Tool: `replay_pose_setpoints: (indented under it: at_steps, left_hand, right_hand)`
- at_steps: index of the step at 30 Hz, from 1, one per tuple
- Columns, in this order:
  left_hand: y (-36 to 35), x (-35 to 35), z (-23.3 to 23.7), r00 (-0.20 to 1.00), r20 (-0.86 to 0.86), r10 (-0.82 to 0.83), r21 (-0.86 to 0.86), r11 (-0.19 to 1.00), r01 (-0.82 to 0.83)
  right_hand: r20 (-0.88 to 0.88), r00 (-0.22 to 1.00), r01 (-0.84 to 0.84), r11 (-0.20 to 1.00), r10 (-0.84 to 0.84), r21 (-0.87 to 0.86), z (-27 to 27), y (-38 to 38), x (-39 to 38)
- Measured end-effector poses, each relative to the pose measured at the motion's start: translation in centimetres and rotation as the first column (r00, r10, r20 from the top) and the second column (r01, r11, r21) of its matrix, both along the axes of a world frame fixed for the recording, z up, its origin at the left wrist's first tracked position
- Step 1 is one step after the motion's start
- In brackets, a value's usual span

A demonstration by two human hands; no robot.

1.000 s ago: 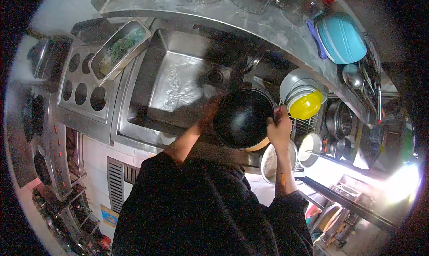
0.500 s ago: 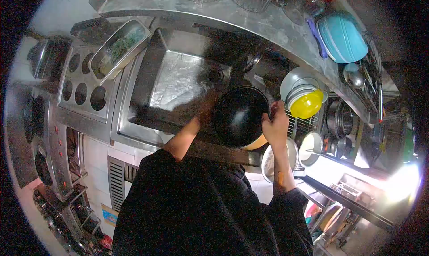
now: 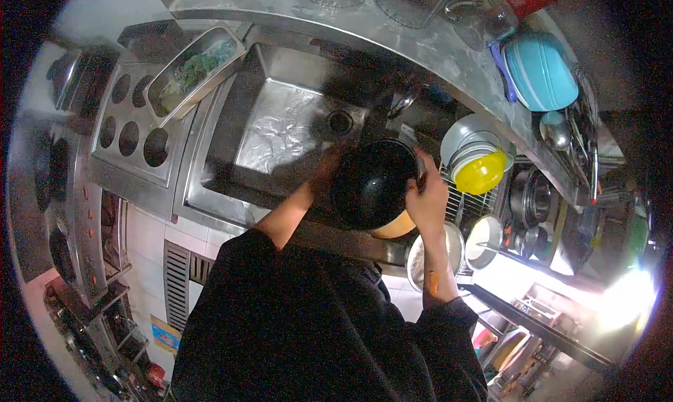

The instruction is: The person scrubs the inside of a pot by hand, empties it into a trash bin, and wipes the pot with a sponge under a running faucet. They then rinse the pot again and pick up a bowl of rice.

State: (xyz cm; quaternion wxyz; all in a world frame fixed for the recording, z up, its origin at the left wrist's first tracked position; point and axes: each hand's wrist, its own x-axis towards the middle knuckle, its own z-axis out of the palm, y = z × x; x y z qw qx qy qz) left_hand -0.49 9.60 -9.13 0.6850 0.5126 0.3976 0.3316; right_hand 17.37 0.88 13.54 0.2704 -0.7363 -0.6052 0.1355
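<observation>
Head view looks down on a black bowl [image 3: 368,185] held up at the right end of the steel sink [image 3: 270,132], above its near rim, with a dish rack [image 3: 459,202] just to the right. The right hand [image 3: 425,195] grips the bowl's right rim, fingers curled over the edge and clamped on it. The left hand [image 3: 325,172] lies against the bowl's left side, but it is dark and blurred, so I cannot tell how its fingers are set.

The likely risk is a slip. The basin floor glistens as if wet, and if the rim is slick too, a one-sided pinch could let the bowl tip and drop against the sink's edge. Swinging it right could also knock the yellow bowl [image 3: 480,172], which sits on top of a stack of pale bowls close by.

The bowl is deep and round, with a matt black inside and a tan-orange outer wall showing at its near side. It is tilted so its mouth faces the camera.
</observation>
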Motion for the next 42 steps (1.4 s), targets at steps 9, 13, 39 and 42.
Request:
replay_pose_setpoints:
  at_steps: [9, 13, 39, 42]
  left_hand:
    - [-0.5, -0.2, 0.0, 1.000, 0.020, 0.021, -0.002, 1.000, -0.021]
    - [-0.8, -0.5, 0.0, 0.999, 0.033, 0.029, -0.009, 1.000, -0.028]
    - [-4.6, -1.6, 3.3, 0.955, 0.287, 0.075, -0.004, 0.997, -0.077]
    - [-4.8, -1.3, 4.0, 0.942, 0.325, 0.078, 0.004, 0.996, -0.084]
  right_hand:
    - [0.045, 0.998, -0.044, 0.998, 0.045, -0.033, 0.5, 0.5, -1.3]
    - [0.058, 0.994, -0.089, 0.996, 0.089, 0.009, 0.2, 0.7, -1.8]
    - [0.199, 0.952, -0.209, 0.969, 0.233, -0.132, 2.6, 1.3, -4.3]
    - [0.226, 0.942, -0.241, 0.969, 0.248, -0.061, 3.0, 1.1, -4.5]
